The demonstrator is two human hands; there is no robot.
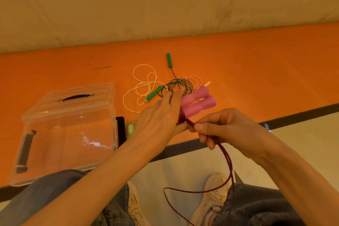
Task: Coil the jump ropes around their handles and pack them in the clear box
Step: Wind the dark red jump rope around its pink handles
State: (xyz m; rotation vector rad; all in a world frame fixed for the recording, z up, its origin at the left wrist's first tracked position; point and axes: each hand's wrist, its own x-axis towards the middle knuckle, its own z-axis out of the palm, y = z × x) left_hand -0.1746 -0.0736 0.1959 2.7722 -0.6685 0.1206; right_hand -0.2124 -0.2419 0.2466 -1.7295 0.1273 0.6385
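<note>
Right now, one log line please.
left hand holds pink handles | right hand winds maroon rope | clear box open

illumination is warm and amber, giving the whole view an orange-yellow cast. light is soft and even; shadows are faint. white glare patches sit on the clear box [69, 126], on its lid and front wall. wide-angle distortion bows the table edge [183, 147] and the far wall line. the centre is sharp; the near corners, with the forearms and jeans, are softer.
</note>
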